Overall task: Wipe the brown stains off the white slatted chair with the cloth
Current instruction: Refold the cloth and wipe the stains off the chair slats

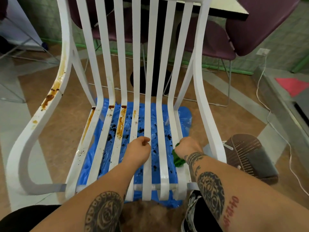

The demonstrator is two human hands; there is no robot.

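We find only narrow gaps between the chair (151, 64) slats, open down to the blue sheet (184, 118). The left armrest (28, 131) and right armrest (207, 114) wall the seat; a basket (245, 148) crowds the right.

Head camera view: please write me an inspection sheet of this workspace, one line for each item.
Surface: white slatted chair; brown stains on left armrest and left seat slats.
Job's things: green cloth, on the right seat slats.
Clutter: blue plastic sheet with dark spots under the chair; brown perforated basket at right.
Hands: right hand grips the cloth; left hand curled on middle slats, grip unclear.
Cables: white cable on the floor, right.
Surroundings: purple chairs and a table behind.
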